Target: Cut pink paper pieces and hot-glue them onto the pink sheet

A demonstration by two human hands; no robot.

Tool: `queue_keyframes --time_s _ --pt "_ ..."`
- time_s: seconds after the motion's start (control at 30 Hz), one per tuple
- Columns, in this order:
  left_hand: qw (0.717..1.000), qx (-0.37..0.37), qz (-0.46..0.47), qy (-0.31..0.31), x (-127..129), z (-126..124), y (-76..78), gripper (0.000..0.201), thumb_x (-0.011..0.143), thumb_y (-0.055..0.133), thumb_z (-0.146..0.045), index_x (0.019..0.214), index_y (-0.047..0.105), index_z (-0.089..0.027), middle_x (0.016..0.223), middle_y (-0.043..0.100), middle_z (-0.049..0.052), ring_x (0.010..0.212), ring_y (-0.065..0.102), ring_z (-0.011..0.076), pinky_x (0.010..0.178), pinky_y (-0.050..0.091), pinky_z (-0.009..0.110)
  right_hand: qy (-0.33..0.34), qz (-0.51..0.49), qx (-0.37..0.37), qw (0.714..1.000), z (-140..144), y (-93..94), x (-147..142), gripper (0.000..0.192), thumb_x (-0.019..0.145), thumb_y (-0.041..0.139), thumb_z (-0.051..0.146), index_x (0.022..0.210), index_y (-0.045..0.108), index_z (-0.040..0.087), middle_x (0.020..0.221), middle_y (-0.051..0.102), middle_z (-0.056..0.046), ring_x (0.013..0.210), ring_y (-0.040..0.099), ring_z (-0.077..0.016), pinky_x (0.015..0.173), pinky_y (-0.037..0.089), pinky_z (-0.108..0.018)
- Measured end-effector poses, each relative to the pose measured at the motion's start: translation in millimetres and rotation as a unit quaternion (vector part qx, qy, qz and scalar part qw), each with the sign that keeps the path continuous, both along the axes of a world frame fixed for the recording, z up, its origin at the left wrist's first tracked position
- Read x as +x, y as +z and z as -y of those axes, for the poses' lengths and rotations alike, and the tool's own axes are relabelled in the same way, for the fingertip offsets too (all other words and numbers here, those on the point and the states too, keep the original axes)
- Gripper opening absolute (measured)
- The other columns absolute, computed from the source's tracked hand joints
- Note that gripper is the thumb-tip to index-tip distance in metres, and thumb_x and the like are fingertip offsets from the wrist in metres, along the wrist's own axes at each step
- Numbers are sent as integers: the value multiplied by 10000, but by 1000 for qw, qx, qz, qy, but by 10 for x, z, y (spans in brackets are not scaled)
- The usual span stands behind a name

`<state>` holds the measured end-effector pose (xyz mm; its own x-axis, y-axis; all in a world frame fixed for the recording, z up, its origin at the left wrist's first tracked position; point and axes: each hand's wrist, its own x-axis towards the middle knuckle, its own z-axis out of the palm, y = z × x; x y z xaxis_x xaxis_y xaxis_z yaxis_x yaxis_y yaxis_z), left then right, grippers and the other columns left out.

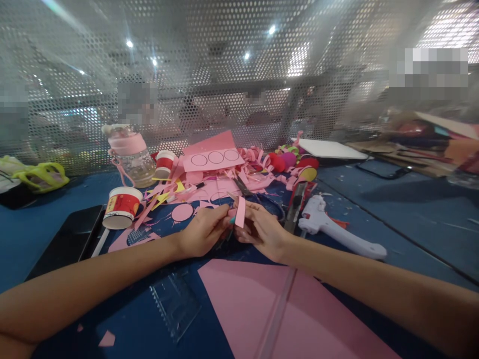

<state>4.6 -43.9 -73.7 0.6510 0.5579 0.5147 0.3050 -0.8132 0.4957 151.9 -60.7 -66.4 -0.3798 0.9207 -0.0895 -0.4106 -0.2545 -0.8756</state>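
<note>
Between my two hands, over the middle of the table, is a narrow pink paper strip (240,213). My left hand (204,232) pinches one side of it, fingers closed. The fingers of my right hand (267,233) are closed on its other side. A small teal spot shows at the left fingertips; I cannot tell what it is. Scissors (242,187) lie just beyond the hands among pink paper scraps (217,187). Left of the hands lies a cut pink paper circle (182,212). Below the hands, a large pink sheet (247,304) is spread out, with a clear stick across it.
At the right lie a white glue gun (337,229) and a box cutter (295,207). At the left are a paper cup (122,207), a black tablet or phone (67,239) and a water bottle (129,154). A perforated metal screen (209,60) rises behind the table.
</note>
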Motion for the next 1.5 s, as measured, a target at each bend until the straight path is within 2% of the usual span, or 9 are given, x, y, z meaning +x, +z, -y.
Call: queue_keyframes --time_s 0.3,0.43,0.6,0.73,0.83,0.93,1.03,1.23,1.5 --pt "983 171 -36 60 -48 -53 -18 238 888 348 -222 675 443 -172 563 509 -13 474 455 85 450 319 192 25 30 10 999 -8 4 16 259 638 671 313 592 454 180 376 333 109 313 218 -21 342 122 -175" --pt "977 206 23 42 -68 -59 -31 170 869 437 -221 734 521 -161 582 540 -8 520 496 86 499 372 185 80 79 62 992 20 31 45 308 649 676 392 603 469 169 419 334 107 319 203 -11 336 111 -187" --pt "963 240 104 64 -76 -96 -69 227 809 548 -316 653 517 -154 545 505 -17 494 447 82 466 332 188 125 107 134 977 52 48 68 338 700 617 470 643 462 175 445 311 106 341 236 -22 315 123 -177" --pt "969 216 107 58 -60 -89 -41 281 799 548 -377 635 540 -149 520 477 -27 473 416 72 456 314 184 102 86 135 982 67 38 54 356 687 622 484 604 468 174 410 302 112 311 217 -17 297 128 -177" --pt "982 150 94 67 -40 -65 -13 324 806 532 -387 594 501 -144 507 475 -26 463 413 69 453 326 182 44 46 93 994 76 34 27 341 611 705 422 590 473 174 444 322 107 338 211 -10 319 126 -169" --pt "992 86 75 55 -28 -45 -6 280 815 514 -349 624 478 -147 534 496 -23 469 429 72 455 343 182 -18 35 71 997 76 19 -1 318 587 722 400 615 495 179 459 327 104 342 229 -11 329 128 -163" --pt "994 83 41 50 -24 -34 1 207 836 454 -253 659 475 -147 560 508 -12 479 436 78 463 343 188 -57 47 74 995 62 -13 -24 291 608 700 388 603 494 182 414 313 108 316 250 -16 323 148 -156" --pt "995 101 15 24 -5 -19 35 187 874 370 -216 754 492 -141 624 528 9 531 456 94 505 371 204 -89 72 71 991 43 -26 -41 221 648 636 342 585 504 177 386 405 87 289 298 -24 304 195 -147" --pt "999 -13 28 -19 -13 -34 47 239 907 338 -252 745 481 -150 586 494 -31 512 451 65 513 369 182 -111 107 94 984 58 66 -56 330 675 595 433 520 446 181 304 343 97 244 259 -25 268 187 -147"
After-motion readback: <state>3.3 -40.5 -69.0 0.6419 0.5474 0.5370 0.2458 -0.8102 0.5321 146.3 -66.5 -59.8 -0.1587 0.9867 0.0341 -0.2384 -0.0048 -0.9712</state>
